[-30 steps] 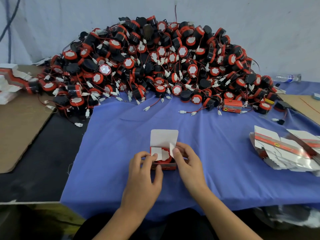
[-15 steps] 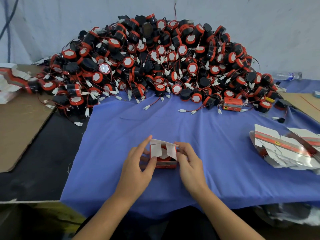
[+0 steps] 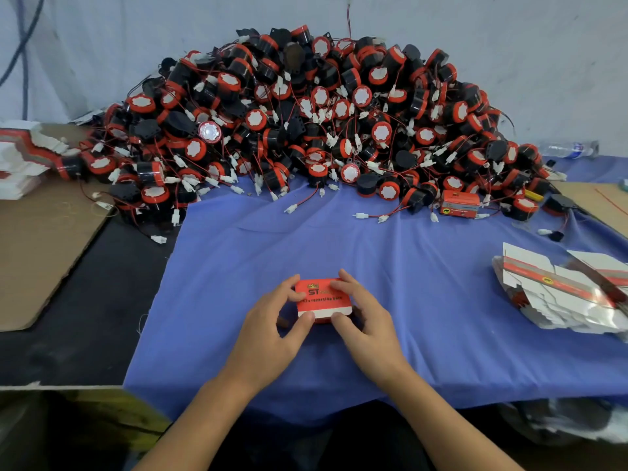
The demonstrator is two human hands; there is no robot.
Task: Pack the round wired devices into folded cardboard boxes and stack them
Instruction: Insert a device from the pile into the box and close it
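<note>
Gripping closed box [image 3: 323, 300]: left hand [image 3: 272, 331] at 9 o'clock, right hand [image 3: 367, 321] at 3 | lying long 9-to-3, equidistant

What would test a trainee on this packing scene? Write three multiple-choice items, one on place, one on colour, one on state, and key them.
1. The loose box lies: A) at the pile's right foot; B) atop the pile; C) on the floor.
2. The cloth is: A) green; B) blue; C) yellow.
3. The held box between left hand and right hand is: A) flattened; B) open, flap up; C) closed.
Key: 1A, it sits at the pile's right edge; 2B, plainly blue; 3C, its printed lid lies flat.
</note>
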